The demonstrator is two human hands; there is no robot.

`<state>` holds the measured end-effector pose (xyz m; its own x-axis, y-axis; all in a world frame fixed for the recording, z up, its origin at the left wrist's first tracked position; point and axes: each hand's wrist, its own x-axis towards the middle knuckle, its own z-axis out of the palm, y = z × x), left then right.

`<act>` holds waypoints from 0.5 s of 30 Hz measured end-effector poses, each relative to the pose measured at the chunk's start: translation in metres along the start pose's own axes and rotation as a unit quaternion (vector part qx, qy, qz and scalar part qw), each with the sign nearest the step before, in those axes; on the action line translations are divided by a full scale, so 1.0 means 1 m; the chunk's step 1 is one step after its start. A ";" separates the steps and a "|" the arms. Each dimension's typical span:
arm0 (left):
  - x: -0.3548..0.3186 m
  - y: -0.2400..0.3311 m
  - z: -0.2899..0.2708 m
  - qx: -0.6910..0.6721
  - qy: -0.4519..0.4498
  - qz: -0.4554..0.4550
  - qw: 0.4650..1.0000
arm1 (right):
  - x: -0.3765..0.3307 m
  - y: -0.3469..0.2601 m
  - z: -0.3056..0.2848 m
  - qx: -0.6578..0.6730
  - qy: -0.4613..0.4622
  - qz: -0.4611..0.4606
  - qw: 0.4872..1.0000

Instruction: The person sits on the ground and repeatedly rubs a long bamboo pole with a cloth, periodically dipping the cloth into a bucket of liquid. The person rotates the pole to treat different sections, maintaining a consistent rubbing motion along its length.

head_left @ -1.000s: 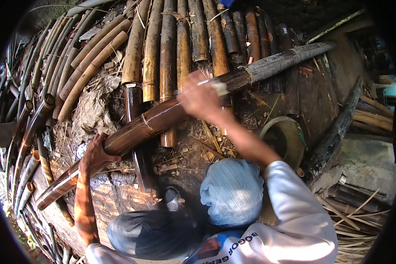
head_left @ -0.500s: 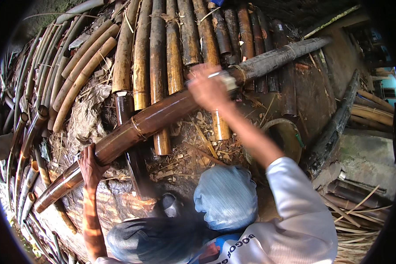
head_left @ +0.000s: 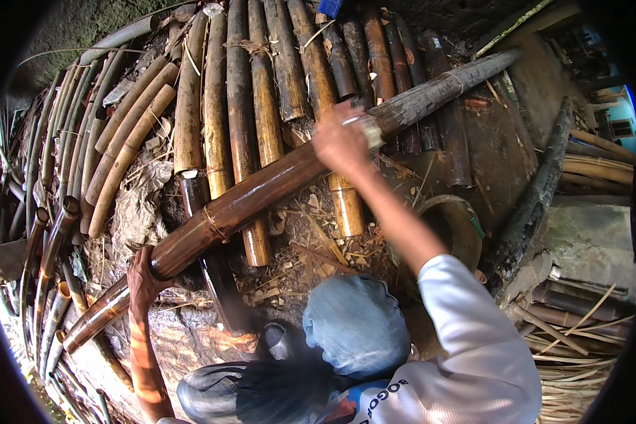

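1. The left hand grips the low end of one long bamboo pole.
2. The right hand is closed around a pale tool pressed on that pole.
3. The pole lies slantwise across about ten stacked poles.

One long bamboo pole is seen laid slantwise across the heap. Two hands are counted on it: one left hand and one right hand. About nine shorter bamboo lengths are lined up behind it. One round rim is seen at the right. Thin canes at the left are too many to be counted.
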<state>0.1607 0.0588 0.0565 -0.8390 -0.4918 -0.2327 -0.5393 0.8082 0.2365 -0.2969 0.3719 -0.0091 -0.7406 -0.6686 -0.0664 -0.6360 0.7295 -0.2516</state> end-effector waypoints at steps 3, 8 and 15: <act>-0.003 0.003 -0.001 0.021 -0.006 -0.026 0.999 | -0.044 -0.078 0.050 0.089 0.138 -0.269 0.949; -0.008 0.002 0.003 0.043 -0.013 -0.060 0.997 | 0.007 0.086 -0.006 0.103 0.157 0.150 0.971; 0.002 0.002 -0.002 0.024 -0.022 -0.042 0.999 | 0.008 0.009 0.009 0.087 -0.016 -0.004 0.996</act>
<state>0.1575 0.0588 0.0588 -0.7860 -0.5455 -0.2909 -0.6035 0.7791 0.1695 -0.3066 0.3716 -0.0209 -0.7264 -0.6809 -0.0931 -0.5930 0.6894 -0.4160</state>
